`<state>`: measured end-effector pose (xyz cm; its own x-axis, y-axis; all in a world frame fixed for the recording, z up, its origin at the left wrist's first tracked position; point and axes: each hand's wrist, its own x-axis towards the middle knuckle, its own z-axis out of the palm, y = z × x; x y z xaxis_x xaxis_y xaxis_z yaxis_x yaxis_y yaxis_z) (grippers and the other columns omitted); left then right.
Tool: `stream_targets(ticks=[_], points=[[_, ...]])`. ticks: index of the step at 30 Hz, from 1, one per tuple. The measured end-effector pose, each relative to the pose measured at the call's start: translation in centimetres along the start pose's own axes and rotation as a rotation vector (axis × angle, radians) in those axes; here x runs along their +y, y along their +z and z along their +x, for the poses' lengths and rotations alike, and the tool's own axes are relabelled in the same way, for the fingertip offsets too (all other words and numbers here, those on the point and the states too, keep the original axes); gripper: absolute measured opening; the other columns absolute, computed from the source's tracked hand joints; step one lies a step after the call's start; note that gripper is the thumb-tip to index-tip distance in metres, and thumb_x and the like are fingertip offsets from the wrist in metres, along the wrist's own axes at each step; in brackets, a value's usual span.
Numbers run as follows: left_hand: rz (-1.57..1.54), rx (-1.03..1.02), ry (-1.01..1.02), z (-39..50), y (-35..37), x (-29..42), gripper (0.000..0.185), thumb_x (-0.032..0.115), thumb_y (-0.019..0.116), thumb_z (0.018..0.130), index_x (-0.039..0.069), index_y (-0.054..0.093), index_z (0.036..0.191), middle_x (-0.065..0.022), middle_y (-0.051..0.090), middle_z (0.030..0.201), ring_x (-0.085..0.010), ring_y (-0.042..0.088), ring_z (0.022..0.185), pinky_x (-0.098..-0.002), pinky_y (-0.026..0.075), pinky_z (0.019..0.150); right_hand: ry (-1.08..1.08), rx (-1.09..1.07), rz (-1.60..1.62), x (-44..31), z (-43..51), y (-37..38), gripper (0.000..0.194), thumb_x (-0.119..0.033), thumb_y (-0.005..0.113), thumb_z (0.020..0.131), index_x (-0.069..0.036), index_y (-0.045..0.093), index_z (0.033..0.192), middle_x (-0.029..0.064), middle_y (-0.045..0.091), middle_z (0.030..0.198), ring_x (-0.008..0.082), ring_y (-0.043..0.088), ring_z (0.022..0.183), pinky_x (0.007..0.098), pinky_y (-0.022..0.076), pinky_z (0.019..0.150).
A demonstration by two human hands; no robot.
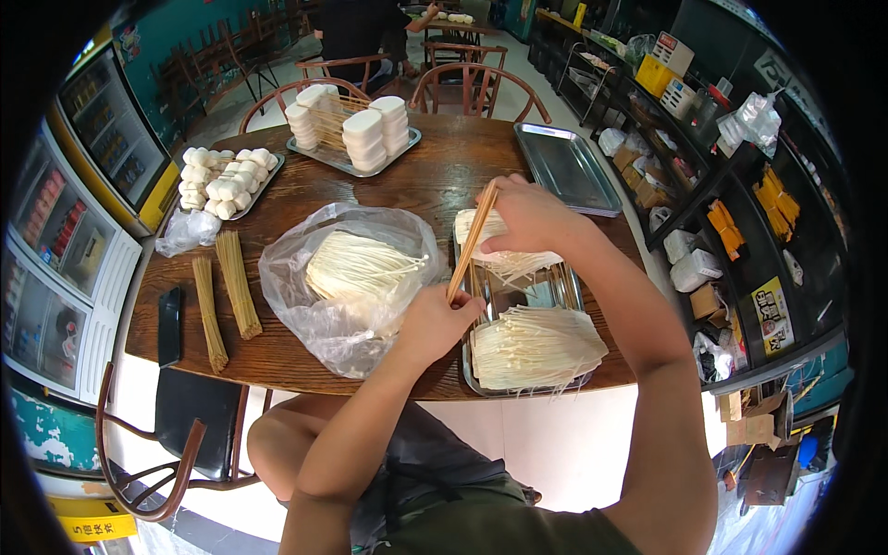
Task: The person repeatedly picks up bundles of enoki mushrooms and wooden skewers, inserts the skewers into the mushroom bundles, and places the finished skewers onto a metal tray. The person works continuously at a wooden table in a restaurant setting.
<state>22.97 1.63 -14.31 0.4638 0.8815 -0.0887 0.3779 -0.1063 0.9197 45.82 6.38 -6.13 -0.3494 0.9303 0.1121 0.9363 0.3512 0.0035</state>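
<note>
A small bundle of wooden skewers (pixel 473 239) slants above the left edge of a metal tray (pixel 469 368). My left hand (pixel 444 320) pinches its lower end, and my right hand (pixel 527 215) is at its upper end, over a pile of enoki mushrooms (pixel 479 225) at the tray's far side. Whether the right fingers also grip the skewers is hard to tell. A second enoki pile (pixel 538 349) covers the near side, with skewers lying between the piles. Left of my hands, more enoki mushrooms (pixel 361 263) lie in an open clear plastic bag (pixel 284 291).
Skewered white slabs (pixel 364 135) stand stacked on a tray at the back; skewered white balls (pixel 225 182) fill another at left. Empty metal trays (pixel 569 166) lie back right. Skewer bundles (pixel 238 284) and a dark phone (pixel 169 326) lie at left. A person (pixel 357 35) sits beyond the chairs.
</note>
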Motion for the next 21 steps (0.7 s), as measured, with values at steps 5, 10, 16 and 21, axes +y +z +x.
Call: stream_targets(ticks=[5,10,16,21], points=[[-0.212,-0.106,-0.091,-0.2,-0.7,-0.1,0.03,0.025,0.075,0.09,-0.004,0.076,0.093,-0.0083,0.073,0.077,-0.0158,0.067,0.07,-0.0329,0.052,0.067,-0.072,-0.279,0.414,-5.2,-8.2,-3.0,0.067,-0.044,0.086,0.075,0.0,0.065,0.121,0.0149,0.063,0.122,0.0348,0.054,0.122,0.0465,0.0461,0.103],[-0.232,-0.133,-0.126,-0.4,-0.9,0.2,0.029,0.019,0.074,0.09,-0.007,0.074,0.104,-0.01,0.073,0.081,-0.0145,0.067,0.074,-0.0299,0.052,0.068,-0.068,-0.142,0.259,-10.4,-13.4,-0.5,0.084,-0.042,0.089,0.073,-0.002,0.049,0.136,0.0189,0.055,0.133,0.0389,0.049,0.126,0.0499,0.0371,0.111],[-0.272,-0.137,-0.098,-0.5,-1.1,0.0,0.034,0.016,0.075,0.09,-0.006,0.068,0.115,-0.0089,0.072,0.081,-0.0139,0.067,0.074,-0.0284,0.051,0.068,0.053,-0.083,0.448,-10.9,-14.2,0.1,0.087,-0.035,0.088,0.073,-0.002,0.044,0.141,0.0222,0.052,0.135,0.0407,0.047,0.127,0.0497,0.0359,0.112],[-0.295,-0.14,-0.082,-0.5,-0.9,-0.3,0.035,0.017,0.076,0.09,-0.003,0.066,0.117,-0.0044,0.069,0.082,-0.0084,0.055,0.062,-0.0247,0.039,0.051,0.097,-0.099,0.413,-11.4,-13.7,0.4,0.089,-0.031,0.087,0.072,-0.002,0.041,0.143,0.0223,0.052,0.134,0.0403,0.047,0.126,0.0492,0.0367,0.112]])
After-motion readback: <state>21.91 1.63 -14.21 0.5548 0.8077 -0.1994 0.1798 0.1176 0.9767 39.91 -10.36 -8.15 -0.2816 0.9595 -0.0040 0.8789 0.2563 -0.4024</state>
